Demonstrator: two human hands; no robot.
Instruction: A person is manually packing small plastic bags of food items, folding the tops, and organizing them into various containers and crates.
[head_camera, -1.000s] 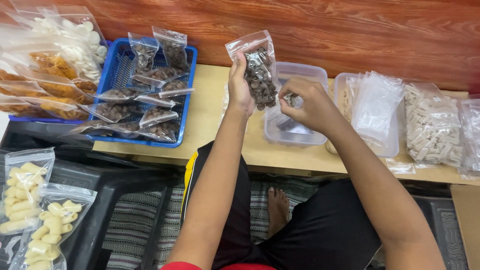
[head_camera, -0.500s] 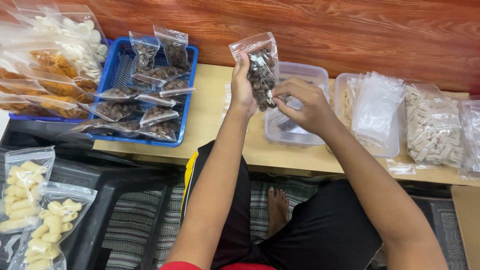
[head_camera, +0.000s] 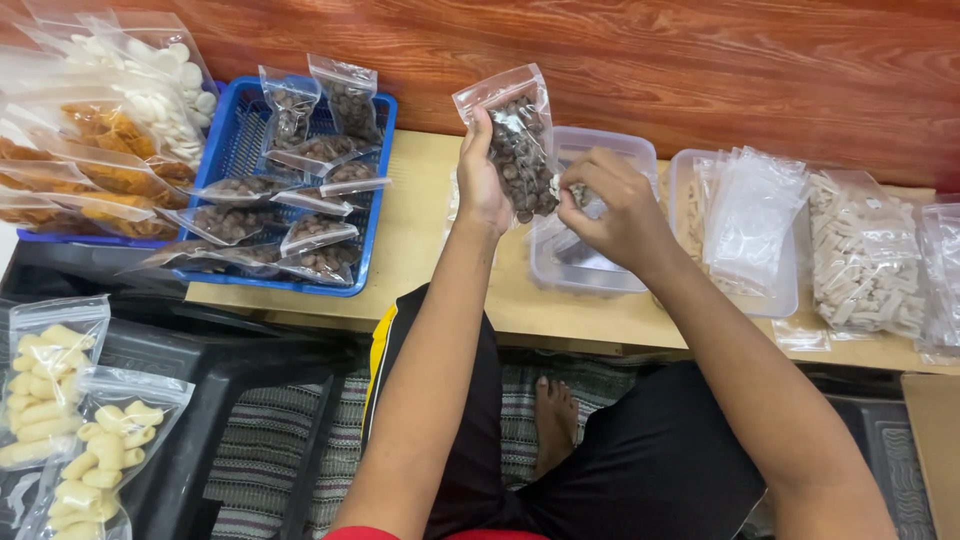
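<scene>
Left hand (head_camera: 482, 180) grips clear plastic zip bag of brown pellets (head_camera: 515, 145) upright above pale wooden tabletop (head_camera: 420, 230). Right hand (head_camera: 612, 205) sits just right of bag, fingers curled closed on small pale bits over clear plastic tub (head_camera: 590, 265).

Home snack-packing spot — low wooden table (head_camera: 430, 250), bagged snacks (head_camera: 860, 255)

Bare tabletop (head_camera: 425, 215) between blue basket (head_camera: 375, 200) and clear tub (head_camera: 590, 275).

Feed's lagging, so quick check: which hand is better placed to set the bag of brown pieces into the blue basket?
Left, probably. The left hand already grips the clear plastic bag of brown pieces and is nearer the blue plastic basket.
</scene>
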